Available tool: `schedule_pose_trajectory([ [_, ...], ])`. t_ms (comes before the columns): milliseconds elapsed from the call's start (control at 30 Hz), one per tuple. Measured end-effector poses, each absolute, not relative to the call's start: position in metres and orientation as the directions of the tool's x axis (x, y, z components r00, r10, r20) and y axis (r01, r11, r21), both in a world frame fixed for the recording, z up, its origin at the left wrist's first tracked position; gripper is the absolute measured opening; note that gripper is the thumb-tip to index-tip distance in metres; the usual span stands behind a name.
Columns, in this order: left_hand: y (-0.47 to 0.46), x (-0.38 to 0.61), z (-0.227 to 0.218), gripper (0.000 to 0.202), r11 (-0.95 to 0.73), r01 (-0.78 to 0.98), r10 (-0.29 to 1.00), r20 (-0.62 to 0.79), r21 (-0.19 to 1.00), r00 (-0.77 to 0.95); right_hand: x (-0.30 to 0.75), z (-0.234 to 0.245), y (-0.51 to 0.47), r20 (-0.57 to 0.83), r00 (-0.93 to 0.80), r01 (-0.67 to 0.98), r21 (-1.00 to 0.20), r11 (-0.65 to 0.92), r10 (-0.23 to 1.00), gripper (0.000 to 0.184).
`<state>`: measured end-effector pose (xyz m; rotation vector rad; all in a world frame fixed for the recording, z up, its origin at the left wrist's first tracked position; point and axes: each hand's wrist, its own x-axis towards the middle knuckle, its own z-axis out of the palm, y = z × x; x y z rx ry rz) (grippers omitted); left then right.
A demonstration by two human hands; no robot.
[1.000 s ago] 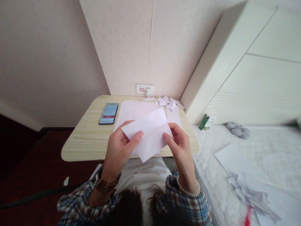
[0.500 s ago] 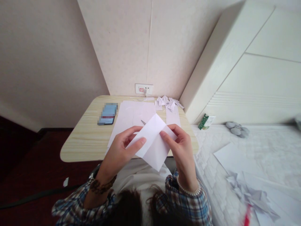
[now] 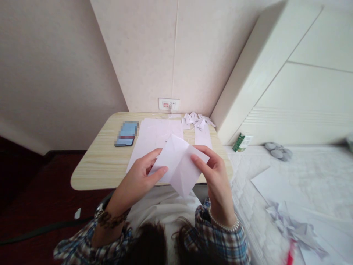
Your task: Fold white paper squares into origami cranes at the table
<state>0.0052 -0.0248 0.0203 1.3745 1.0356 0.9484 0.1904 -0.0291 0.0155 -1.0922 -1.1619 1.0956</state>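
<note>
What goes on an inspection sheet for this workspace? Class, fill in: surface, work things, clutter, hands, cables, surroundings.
Surface: pale wooden table, flat paper sheets on it.
Work things: folded paper, held above the table's near edge.
Clutter: phone left of the sheets; small folded pieces at the far right corner.
Hands: left hand and right hand both pinch the folded paper.
Cables: plug in the wall socket.
Surroundings: mattress on the right with crumpled paper and a green carton.

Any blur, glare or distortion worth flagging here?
Head view: soft, even light, no glare; the phone screen is pixelated; wide-angle distortion tilts the headboard; the folded paper between left hand and right hand is sharp; a red smear blurs bottom right.
</note>
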Motion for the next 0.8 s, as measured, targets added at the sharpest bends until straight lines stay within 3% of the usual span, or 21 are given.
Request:
schedule_pose_trajectory([
  [200, -0.025, 0.013, 0.021, 0.042, 0.075, -0.017, 0.967, -0.069, 0.997, 0.245, 0.187, 0.013, -0.031, 0.156, 0.044, -0.117, -0.980, 0.160, 0.987, 0.014],
  [500, -0.029, 0.018, 0.019, 0.033, 0.035, 0.016, 0.999, -0.035, 0.999, 0.014, 0.181, 0.014, -0.035, 0.231, -0.008, -0.017, -0.973, 0.231, 0.973, 0.016],
  [800, -0.029, 0.019, 0.022, 0.032, 0.048, 0.017, 0.998, -0.048, 0.999, -0.039, 0.181, 0.012, -0.033, 0.282, -0.027, 0.031, -0.959, 0.283, 0.959, 0.017],
])
